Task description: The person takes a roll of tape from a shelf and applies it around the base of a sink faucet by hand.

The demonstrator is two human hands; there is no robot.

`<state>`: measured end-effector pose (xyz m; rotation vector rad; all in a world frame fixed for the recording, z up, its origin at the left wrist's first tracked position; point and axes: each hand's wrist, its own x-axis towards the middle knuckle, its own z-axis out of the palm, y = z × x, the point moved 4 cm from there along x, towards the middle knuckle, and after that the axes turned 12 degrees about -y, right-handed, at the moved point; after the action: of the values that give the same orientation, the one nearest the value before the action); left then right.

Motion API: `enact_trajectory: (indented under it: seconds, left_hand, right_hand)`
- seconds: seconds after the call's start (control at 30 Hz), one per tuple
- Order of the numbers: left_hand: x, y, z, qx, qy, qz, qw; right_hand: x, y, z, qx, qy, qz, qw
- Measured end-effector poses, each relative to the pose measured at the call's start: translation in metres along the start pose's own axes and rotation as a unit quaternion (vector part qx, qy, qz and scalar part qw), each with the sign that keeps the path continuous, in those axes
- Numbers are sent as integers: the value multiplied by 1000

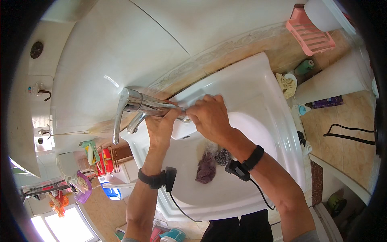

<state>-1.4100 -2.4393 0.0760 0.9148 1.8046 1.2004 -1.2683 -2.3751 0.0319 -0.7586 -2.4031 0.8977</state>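
Observation:
A chrome faucet (pixel 155 105) stands at the back of the white sink (pixel 264 109), its lever and spout to the left. My left hand (pixel 160 128) is closed around the faucet's lower body, the thumb lying along it. Close beside it, my right hand (pixel 211 115) has its fingers curled and pressed together at the faucet's base. Whatever those fingertips hold, if anything, is hidden. In the basin, below both hands, lie a wet purple-brown cloth (pixel 206 167) and a grey metal scouring pad (pixel 222 156). Each wrist carries a black strap with a small cabled device.
On the right, a pink slotted soap dish (pixel 309 34) hangs above a white pipe-like column (pixel 336 78). A yellowish cloth (pixel 286 85) and a green bottle (pixel 304 67) are near the sink's right corner. Racks with a red item (pixel 107 160) and a purple basket (pixel 83 186) are at left.

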Motion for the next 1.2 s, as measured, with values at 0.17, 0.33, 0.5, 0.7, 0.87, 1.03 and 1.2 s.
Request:
enact_trajectory:
  seconds: [0.17, 0.33, 0.5, 0.7, 0.87, 1.03, 1.2]
  left_hand:
    - [0, 0, 1, -6, -1, 0, 1000]
    - [0, 0, 0, -2, -6, 0, 1000]
    - [-2, 5, 3, -16, 0, 5, 1000]
    - [-4, -2, 3, -10, 25, 7, 1000]
    - [-8, -7, 6, -49, 41, -7, 998]
    - [-7, -7, 5, -40, 31, 16, 999]
    - [-5, -10, -1, -15, 10, 4, 1000]
  right_hand:
    - [3, -1, 0, -9, -19, 11, 1000]
    - [3, -1, -1, -11, -21, 11, 1000]
    - [1, 0, -1, -4, -11, 4, 1000]
    - [0, 0, 0, 5, 7, -3, 1000]
    - [1, 0, 2, 7, 13, -9, 1000]
    - [4, 0, 2, 7, 26, -13, 1000]
    - [7, 0, 2, -6, 17, -15, 1000]
